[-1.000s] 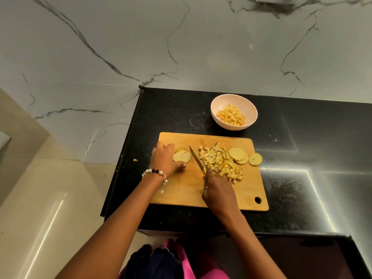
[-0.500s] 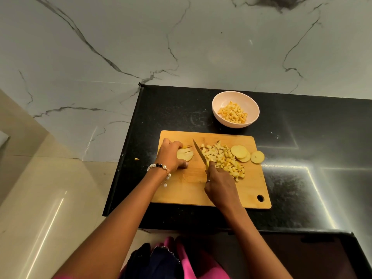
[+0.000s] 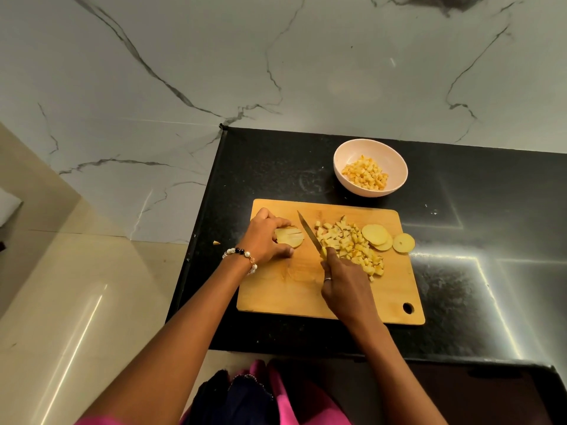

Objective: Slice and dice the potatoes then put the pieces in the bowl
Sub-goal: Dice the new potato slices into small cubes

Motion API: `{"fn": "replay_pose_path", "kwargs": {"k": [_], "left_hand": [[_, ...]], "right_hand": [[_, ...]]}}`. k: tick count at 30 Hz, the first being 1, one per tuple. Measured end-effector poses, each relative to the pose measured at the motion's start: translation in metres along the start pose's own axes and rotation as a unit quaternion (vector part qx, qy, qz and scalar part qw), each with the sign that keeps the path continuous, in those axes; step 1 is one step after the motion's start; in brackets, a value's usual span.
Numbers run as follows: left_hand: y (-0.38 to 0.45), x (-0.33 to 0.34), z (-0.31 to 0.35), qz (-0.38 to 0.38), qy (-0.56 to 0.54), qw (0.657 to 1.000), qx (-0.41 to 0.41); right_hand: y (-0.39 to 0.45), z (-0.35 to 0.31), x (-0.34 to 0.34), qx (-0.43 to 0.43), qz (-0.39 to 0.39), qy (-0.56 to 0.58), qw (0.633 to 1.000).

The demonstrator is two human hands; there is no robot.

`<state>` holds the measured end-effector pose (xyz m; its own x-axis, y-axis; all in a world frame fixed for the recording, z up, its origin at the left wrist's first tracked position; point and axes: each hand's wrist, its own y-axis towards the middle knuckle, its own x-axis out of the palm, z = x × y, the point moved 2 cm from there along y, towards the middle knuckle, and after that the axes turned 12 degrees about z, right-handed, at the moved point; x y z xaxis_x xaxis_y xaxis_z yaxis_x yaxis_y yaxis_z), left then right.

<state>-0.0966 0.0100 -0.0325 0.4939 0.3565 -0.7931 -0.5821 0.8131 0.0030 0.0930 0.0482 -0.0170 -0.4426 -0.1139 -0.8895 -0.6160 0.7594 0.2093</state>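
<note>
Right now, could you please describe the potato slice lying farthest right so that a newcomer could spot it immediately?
Find the wooden cutting board on the black counter, in front of the bowl. Follow the pile of diced potato rightward past two overlapping round slices. The single slice lies alone, overhanging the board's right edge.

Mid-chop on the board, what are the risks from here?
1. The left hand grips the potato slices with its fingers curled near the knife, so a slip could nick them.
2. One round slice overhangs the cutting board edge, and sweeping the diced pile could knock it onto the counter.
3. A scrap already lies off the board near the counter edge, so more may scatter.
</note>
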Motion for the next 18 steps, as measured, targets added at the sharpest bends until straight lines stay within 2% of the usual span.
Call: {"fn": "replay_pose_path", "kwargs": {"k": [9,13,18], "left_hand": [[-0.003,0.006,-0.005,0.041,-0.032,0.998,0.027],[-0.005,0.008,-0.007,0.059,-0.065,0.996,0.027],[-0.003,0.009,-0.008,0.062,-0.072,0.995,0.039]], "right_hand": [[-0.022,-0.020,0.024,0.047,0.033,0.051,0.997],[-0.025,-0.028,0.031,0.055,0.004,-0.019,0.998],[-0.012,-0.050,0.034,-0.008,0.052,-0.131,0.990]]}}
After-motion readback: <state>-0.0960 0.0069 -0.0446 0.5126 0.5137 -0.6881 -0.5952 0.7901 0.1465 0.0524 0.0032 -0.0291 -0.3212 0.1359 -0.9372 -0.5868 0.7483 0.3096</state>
